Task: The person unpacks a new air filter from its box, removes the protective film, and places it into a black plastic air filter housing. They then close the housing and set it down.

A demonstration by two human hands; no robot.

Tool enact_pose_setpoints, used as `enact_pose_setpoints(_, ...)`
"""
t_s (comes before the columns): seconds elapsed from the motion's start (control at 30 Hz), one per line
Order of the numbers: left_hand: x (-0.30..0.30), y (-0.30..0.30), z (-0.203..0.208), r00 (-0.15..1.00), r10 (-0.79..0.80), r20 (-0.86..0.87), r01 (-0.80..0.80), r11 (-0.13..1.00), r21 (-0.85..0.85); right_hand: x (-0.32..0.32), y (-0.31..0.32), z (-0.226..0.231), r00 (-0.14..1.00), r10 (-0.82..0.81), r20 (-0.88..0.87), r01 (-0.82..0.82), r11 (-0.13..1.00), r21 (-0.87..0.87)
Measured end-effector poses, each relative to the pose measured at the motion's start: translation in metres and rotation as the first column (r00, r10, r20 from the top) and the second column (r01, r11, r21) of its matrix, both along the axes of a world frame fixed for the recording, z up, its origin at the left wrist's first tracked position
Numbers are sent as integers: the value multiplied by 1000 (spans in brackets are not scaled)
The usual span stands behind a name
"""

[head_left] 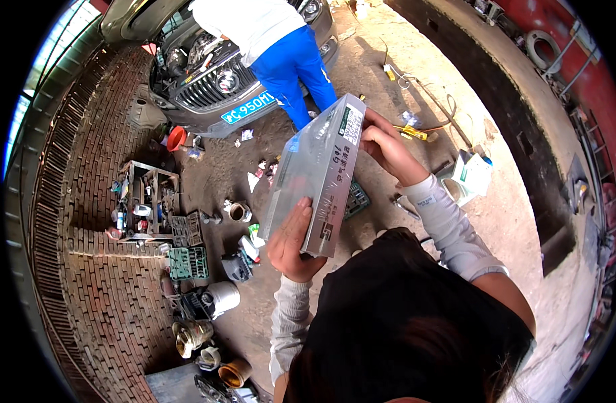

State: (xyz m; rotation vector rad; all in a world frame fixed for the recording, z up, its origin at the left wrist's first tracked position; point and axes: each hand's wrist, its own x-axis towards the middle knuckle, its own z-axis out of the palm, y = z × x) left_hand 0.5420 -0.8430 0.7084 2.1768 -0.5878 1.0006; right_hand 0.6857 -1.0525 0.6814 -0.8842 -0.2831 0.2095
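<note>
A flat silver-grey cardboard box (311,168) with dark print along its side is held up at a tilt before me. My left hand (294,243) grips its lower near corner, fingers lying along the broad face. At the upper far end, my right hand (392,149) holds the box by its printed edge, and part of its fingers is hidden behind it. Both forearms wear light grey sleeves. Underneath the box, a green tool case (356,199) shows partly on the floor.
A person in blue trousers (291,64) leans over a car (214,87) with its hood raised. Along the brick wall (106,289) stand a wooden shelf (153,235), a green socket case (188,263) and a white bucket (224,297). A long pit (503,114) runs at the right.
</note>
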Motion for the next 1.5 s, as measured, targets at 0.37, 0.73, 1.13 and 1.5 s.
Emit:
enact_pose_setpoints(0.37,15,-3,2,1000,-21,0,21,998,65,16,-2,-10,1000,13,-24,-14,999,-29)
enact_pose_setpoints(0.73,17,-1,-11,999,13,-33,-10,997,78,1,15,-22,964,-18,-267,10,999,-32)
enact_pose_setpoints(1.13,19,10,-25,993,112,-27,-110,992,64,-55,51,2,938,215,-272,-232,972,-30)
enact_pose_setpoints(1.5,33,21,-55,986,156,-51,-158,987,-38,-98,83,-26,858,459,-230,-463,886,44)
